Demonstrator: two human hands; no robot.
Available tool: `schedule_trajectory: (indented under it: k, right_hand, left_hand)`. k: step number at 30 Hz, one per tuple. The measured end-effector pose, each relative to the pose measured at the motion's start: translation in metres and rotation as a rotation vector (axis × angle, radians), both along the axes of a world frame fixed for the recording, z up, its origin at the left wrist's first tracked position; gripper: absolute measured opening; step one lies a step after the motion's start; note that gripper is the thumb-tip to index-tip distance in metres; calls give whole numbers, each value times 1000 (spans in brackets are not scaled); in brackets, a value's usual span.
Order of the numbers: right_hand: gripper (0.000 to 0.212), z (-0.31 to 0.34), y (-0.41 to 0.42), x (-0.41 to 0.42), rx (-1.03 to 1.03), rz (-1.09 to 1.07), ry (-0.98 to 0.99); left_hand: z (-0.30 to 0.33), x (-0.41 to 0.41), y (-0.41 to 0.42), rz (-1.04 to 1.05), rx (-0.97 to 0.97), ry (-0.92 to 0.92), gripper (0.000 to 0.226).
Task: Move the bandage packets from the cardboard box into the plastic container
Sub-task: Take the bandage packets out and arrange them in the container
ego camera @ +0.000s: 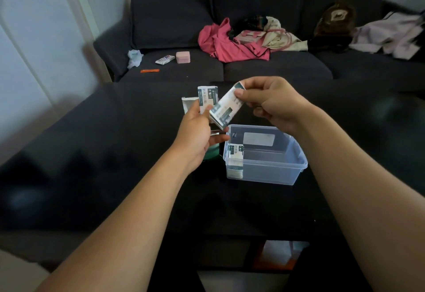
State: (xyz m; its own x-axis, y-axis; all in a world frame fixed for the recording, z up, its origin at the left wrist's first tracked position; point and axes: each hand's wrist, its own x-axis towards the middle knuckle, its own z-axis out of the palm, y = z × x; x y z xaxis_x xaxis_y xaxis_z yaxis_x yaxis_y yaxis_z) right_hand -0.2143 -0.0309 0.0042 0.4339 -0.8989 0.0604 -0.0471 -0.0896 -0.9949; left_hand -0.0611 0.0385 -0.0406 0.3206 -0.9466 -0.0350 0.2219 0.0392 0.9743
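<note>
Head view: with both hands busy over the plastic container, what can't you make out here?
- Cardboard box: the left hand covers its lower half, so what remains inside is hidden.
- Packets pinched by the right hand: the number in the stack is unclear; the print is too small.
- Packets in the plastic container: the wall blurs them, so no count.
- Green thing: mostly behind the left hand.

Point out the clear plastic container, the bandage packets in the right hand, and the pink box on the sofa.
Clear plastic container (296,165): head view, right rim.
White-and-green bandage packets (226,107): head view, printed face.
Small pink box (182,57): head view, front face.
</note>
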Motion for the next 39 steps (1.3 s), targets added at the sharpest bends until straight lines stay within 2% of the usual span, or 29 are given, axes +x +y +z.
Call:
schedule_trajectory:
  k: [4,6,8,9,13,18,19,21,23,25,26,28,30,32,39]
  right_hand:
    - [4,-4,7,7,329,-101,-311]
    - [5,-9,13,13,471,-174,-418]
    - [12,-15,21,17,528,-181,-416]
    - [16,-17,25,18,519,-184,-378]
    - [17,-18,34,13,284,-188,6]
    - [17,-15,38,-9,52,61,455]
    - [14,-14,34,-12,-11,14,451]
    - [16,-8,26,-18,-30,-141,232]
    - [44,-6,23,-15,-41,-157,66]
    - [66,-13,27,-3,-163,-116,161]
    - [67,-17,30,5,-229,-124,223]
    - [51,-26,31,15,-364,-210,302]
    - [28,-28,29,18,-440,-255,311]
    - [16,-29,27,18,-483,-244,320]
    - [8,-33,34,24,-514,-96,342]
  left_hand:
    - [0,-11,0,-18,-52,121,27]
    - [2,-18,-1,-16,-63,151,44]
    - [2,-25,-3,12,-62,69,56]
    - [0,-27,-4,39,-69,7,52]
    - [-8,-29,-7,199,-83,-178,32]
    - [-6,-33,-7,221,-78,-272,22]
    - [-6,-34,-6,196,-77,-288,18]
    - [-6,-34,-3,100,-85,-333,11]
    - [-5,-36,0,-23,-75,-477,11]
    - [-4,-41,3,-103,-36,-591,14]
    - [-5,-43,3,-106,-14,-637,12]
    - [-5,-45,3,-69,27,-683,9]
    - [-4,-44,3,-22,61,-595,12]
    - [-4,-41,4,-11,90,-490,12]
    - [-3,-34,5,-11,199,-625,15]
